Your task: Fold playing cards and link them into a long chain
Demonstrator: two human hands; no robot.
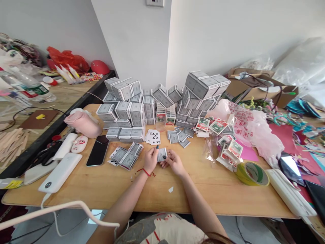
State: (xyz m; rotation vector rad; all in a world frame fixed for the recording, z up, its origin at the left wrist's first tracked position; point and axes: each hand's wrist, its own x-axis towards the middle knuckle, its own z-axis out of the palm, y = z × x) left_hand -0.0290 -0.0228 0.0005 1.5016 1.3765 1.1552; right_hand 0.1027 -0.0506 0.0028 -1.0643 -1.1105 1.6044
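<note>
Between my two hands, low over the table (pixel 157 200), is a playing card (pixel 161 155) with its patterned grey back up; whether more cards lie under it I cannot tell. My left hand (pixel 151 159) pinches its left side, thumb on top. My right hand (pixel 174 162) grips the right side, its thumb also on top. Just beyond lie face-up cards (pixel 153 137) showing clubs and loose face-down cards (pixel 179 136). Left of my hands rest small card piles (pixel 127 155). Behind them rise stacked blocks of playing cards (pixel 125 118), with more stacked blocks (pixel 200 96) to the right.
A phone (pixel 98 150), a white power bank (pixel 60 173) and a pink roll (pixel 83 124) lie at left. On the right are torn card boxes (pixel 230 150), yellow tape (pixel 252 173), crumpled plastic bags (pixel 259 130) and a long white case (pixel 290 191). A wall stands behind.
</note>
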